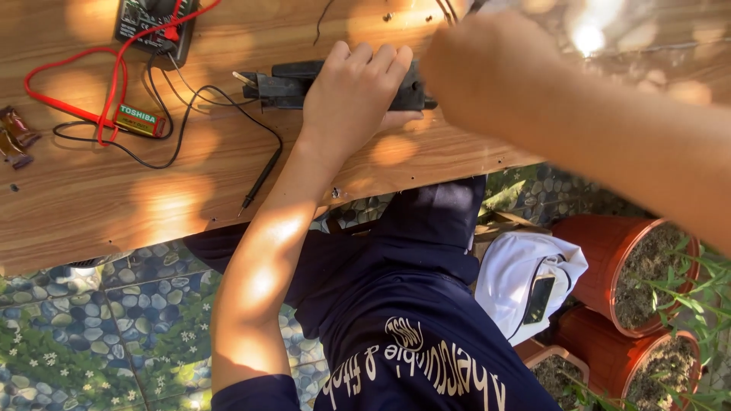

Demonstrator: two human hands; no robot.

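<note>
One wooden table (114, 205), grain finish, dappled with sun, fills the upper left of the head view; patterned pebble floor (84, 320) below it. Three terracotta pots (609, 243), stacked near the right edge: all hold dry soil, with green stems leaning across the right-hand ones. One white bag (518, 274) just beside the pots, with one dark phone (539, 298) in its side pocket. Two hands. Left hand (358, 91) lies palm-down over one black plug adapter (285, 85), fingers curled over its far edge and gripping it against the table; metal prong sticks out of the adapter's left end. Adapter sits near the table's front edge, centre of frame. Right hand (487, 68) is close to the lens, blurred, at the adapter's right end; looks bunched, but cannot tell whether it grips anything. One multimeter (152, 23) at the top left, partly cut off by the frame. Two test leads: one red (68, 84), looped; one black (221, 114), its probe tip near the table edge. One green-and-gold battery (141, 120) lying on the leads. Two small brown clip-like parts (15, 137) at the far left edge.
</note>
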